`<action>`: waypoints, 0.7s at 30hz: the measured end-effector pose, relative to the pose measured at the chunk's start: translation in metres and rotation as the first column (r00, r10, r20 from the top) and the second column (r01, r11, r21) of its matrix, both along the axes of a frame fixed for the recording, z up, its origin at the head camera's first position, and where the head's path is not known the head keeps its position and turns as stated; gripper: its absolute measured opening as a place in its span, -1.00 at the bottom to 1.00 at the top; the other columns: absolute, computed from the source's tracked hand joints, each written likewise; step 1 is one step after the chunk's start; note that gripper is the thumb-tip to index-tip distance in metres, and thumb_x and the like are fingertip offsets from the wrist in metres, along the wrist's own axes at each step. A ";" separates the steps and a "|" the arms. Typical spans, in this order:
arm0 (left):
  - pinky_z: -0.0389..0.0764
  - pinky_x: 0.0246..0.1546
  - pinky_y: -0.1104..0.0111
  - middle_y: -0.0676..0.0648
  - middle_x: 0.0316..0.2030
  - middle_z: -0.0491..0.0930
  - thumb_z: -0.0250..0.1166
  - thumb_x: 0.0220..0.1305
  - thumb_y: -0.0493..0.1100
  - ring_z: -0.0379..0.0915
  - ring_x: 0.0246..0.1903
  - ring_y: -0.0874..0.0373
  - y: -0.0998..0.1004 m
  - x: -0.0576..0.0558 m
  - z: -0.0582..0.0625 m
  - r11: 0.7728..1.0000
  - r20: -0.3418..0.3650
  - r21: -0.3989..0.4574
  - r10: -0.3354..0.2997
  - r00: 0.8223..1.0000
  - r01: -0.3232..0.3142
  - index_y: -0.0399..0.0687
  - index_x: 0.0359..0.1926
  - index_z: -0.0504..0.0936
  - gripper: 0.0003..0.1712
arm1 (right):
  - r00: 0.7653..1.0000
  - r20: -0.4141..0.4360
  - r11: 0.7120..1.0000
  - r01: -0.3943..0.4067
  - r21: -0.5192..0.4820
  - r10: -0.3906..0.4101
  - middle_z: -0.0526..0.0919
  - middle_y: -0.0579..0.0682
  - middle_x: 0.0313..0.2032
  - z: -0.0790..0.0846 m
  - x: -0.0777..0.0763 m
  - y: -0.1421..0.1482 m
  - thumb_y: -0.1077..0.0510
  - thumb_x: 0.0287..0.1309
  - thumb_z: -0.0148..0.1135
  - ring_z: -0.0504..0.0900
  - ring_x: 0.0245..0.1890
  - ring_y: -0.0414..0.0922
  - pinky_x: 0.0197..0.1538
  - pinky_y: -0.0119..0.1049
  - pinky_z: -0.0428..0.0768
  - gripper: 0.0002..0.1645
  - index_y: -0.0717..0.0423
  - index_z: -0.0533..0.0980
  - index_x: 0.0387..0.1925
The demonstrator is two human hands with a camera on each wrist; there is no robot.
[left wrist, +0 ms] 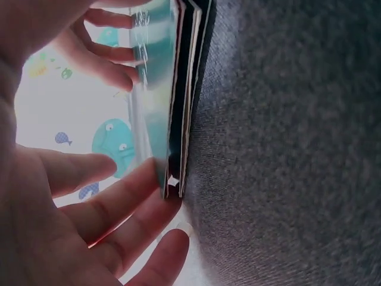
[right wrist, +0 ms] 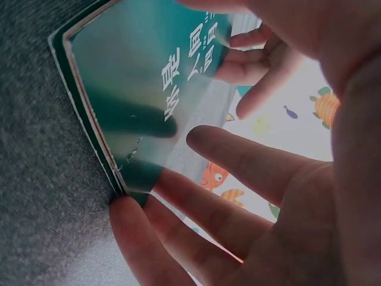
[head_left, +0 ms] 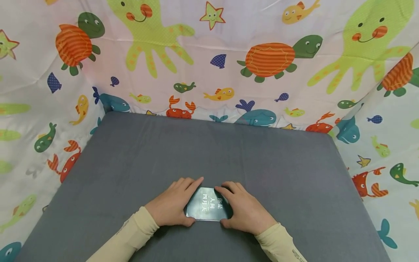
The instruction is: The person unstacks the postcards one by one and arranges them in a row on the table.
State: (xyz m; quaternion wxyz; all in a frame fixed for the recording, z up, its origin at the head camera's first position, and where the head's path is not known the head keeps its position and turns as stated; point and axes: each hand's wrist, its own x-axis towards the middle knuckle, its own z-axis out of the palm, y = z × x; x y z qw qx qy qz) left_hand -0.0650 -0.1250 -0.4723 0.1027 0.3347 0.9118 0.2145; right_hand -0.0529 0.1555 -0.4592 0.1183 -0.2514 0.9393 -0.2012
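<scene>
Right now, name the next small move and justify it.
Probably ease the green lettered panel upward slightly: the left hand and right hand grip its opposite ends, and the left wrist view shows a dark gap beneath it.

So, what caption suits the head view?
Left hand and right hand hold a glossy teal object over grey fabric.

The patterned cloth (left wrist: pixel 50 113) glares white (overexposed) in 2 wrist views.

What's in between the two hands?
A shiny green thing with white writing, gripped by both the left hand and the right hand. The head view shows it.
</scene>
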 end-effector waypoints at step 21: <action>0.53 0.20 0.11 -0.06 0.27 0.42 0.62 0.00 0.11 0.34 0.14 0.11 -0.001 -0.003 -0.005 1.000 0.002 0.010 0.000 1.000 0.000 -0.12 0.67 0.26 0.26 | 0.999 -0.050 1.000 -0.017 -0.016 0.016 0.55 -0.07 0.27 -0.004 0.003 -0.001 -0.01 -0.09 0.73 0.52 0.23 -0.11 0.15 -0.11 0.72 0.03 -0.03 0.52 0.47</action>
